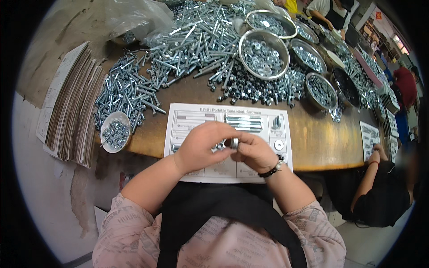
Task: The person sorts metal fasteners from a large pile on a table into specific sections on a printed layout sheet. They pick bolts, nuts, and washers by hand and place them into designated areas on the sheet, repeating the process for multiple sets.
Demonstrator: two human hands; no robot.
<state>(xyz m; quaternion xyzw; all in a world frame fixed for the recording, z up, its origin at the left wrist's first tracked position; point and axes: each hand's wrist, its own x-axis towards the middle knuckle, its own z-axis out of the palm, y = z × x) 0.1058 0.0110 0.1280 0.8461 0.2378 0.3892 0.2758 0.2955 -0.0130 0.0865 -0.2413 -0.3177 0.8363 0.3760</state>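
Observation:
Over a white printed card on the table's near edge, my two hands meet. My right hand, with a dark beaded bracelet, pinches a short stack of round metal washers between thumb and fingers. My left hand curls beside it, fingertips close to the washers; small shiny metal pieces, which look like nuts, show in its grasp. Long bolts lie side by side on the card's upper part. One flat washer rests at its right, below some short bolts. My hands hide the card's middle.
Heaps of loose bolts and black-ringed nuts cover the table's far side. Metal bowls of washers and a white bowl stand around. Stacked cards are at left. A co-worker's hand works at right.

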